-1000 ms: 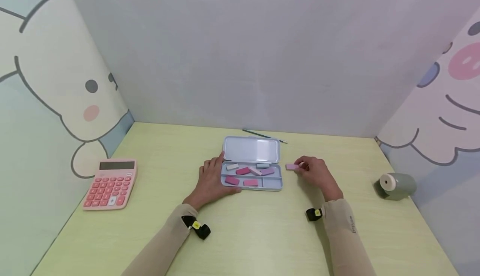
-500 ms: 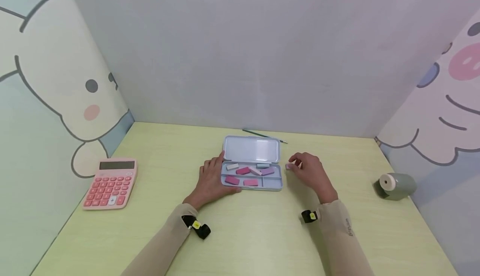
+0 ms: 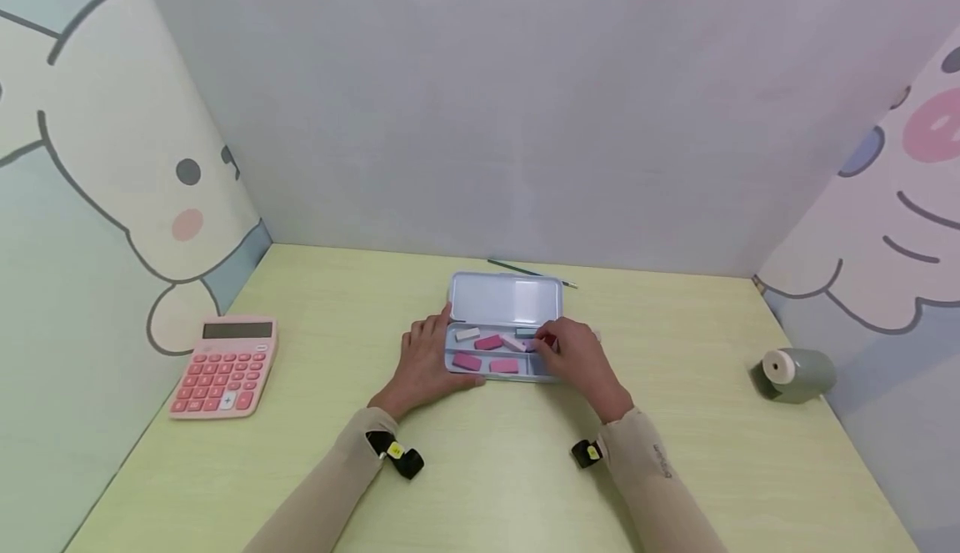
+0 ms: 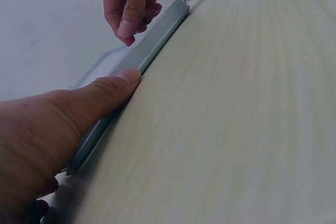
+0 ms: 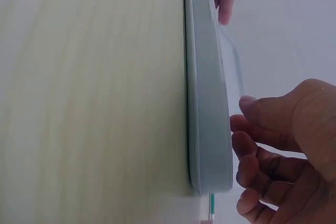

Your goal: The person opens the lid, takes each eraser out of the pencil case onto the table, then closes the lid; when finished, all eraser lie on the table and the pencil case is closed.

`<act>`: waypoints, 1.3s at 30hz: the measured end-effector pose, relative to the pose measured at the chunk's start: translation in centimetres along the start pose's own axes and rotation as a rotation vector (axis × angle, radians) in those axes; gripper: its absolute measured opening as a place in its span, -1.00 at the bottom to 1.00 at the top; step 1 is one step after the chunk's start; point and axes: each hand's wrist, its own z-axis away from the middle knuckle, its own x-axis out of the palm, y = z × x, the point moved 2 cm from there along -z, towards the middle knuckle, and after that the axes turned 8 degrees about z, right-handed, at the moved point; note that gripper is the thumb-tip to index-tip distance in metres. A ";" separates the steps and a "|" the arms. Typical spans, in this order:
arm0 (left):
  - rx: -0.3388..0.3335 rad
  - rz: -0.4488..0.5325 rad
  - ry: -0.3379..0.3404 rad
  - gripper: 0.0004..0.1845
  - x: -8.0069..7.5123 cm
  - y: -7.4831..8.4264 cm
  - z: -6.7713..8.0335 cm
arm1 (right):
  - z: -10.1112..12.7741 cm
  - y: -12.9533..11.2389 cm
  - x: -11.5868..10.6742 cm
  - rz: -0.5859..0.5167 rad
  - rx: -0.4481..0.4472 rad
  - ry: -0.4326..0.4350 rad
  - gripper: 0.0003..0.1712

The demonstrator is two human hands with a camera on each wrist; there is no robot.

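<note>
While both forearms reach in from the near edge of the tabletop (image 3: 315, 303), the left hand (image 3: 426, 363) lies open against the left end of a pale blue case (image 3: 501, 367), its fingers straight and its thumb pressed along the case's near wall. The right hand (image 3: 572, 359) hovers over the right end of the same case with its fingers curled down into the tray; whether they pinch anything cannot be told, since the hand hides its own fingertips in the head view and the right wrist view shows only bent fingers beside the case's outer wall.

The case sits near the middle of the tabletop, closer to the far edge, with its lid (image 3: 505, 298) standing open behind the tray. Inside lie small erasers: a white one (image 3: 467, 334), a pink one (image 3: 488, 342) and a pale one (image 3: 513, 343) in the far row, and two pink ones (image 3: 467, 361) in the near row. A thin pencil (image 3: 528, 272) lies just behind the lid.

Near the left edge rests a pink calculator (image 3: 225, 366); its key markings are too small to read. Near the right edge lies a grey-green pencil sharpener (image 3: 797, 373). Small lettering on the right sleeve (image 3: 660, 474) cannot be read.
</note>
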 end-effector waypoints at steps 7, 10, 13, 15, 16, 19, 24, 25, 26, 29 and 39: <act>0.004 0.001 -0.003 0.47 0.1 -0.1 -0.1 | 0.0 -0.8 1.4 -0.074 0.039 0.033 -0.84; 0.012 -0.003 -0.005 0.47 0.0 -0.1 -0.1 | 0.0 -1.0 1.8 -0.067 0.070 -0.001 -0.82; 0.021 -0.002 -0.004 0.48 0.0 -0.1 0.0 | 0.0 -1.1 2.0 -0.044 0.069 -0.014 -0.81; 0.024 -0.001 -0.002 0.47 -0.1 0.0 0.1 | 0.0 -1.2 2.0 -0.028 0.057 -0.012 -0.81; 0.021 0.000 -0.005 0.48 -0.1 0.0 0.1 | 0.0 -1.3 2.0 -0.022 0.048 -0.007 -0.82; 0.018 0.002 -0.006 0.47 -0.1 0.0 0.0 | 0.0 -1.3 2.0 -0.018 0.035 0.007 -0.83; 0.018 0.001 -0.003 0.47 -0.1 0.0 0.0 | 0.0 -0.7 1.6 -0.057 0.025 0.023 -0.88; 0.018 0.001 -0.002 0.47 -0.1 0.0 0.0 | 0.0 -0.5 1.4 -0.064 0.017 0.026 -0.88; 0.019 0.003 0.000 0.47 -0.1 0.0 0.0 | 0.0 -0.3 1.2 -0.074 0.010 0.030 -0.89; 0.024 0.006 0.008 0.47 -0.1 0.0 0.0 | 0.0 0.4 0.2 -0.093 -0.001 0.040 -0.89; 0.026 0.009 -0.001 0.47 0.0 -0.1 0.0 | 0.1 4.1 -3.0 -0.081 -0.020 0.076 -0.93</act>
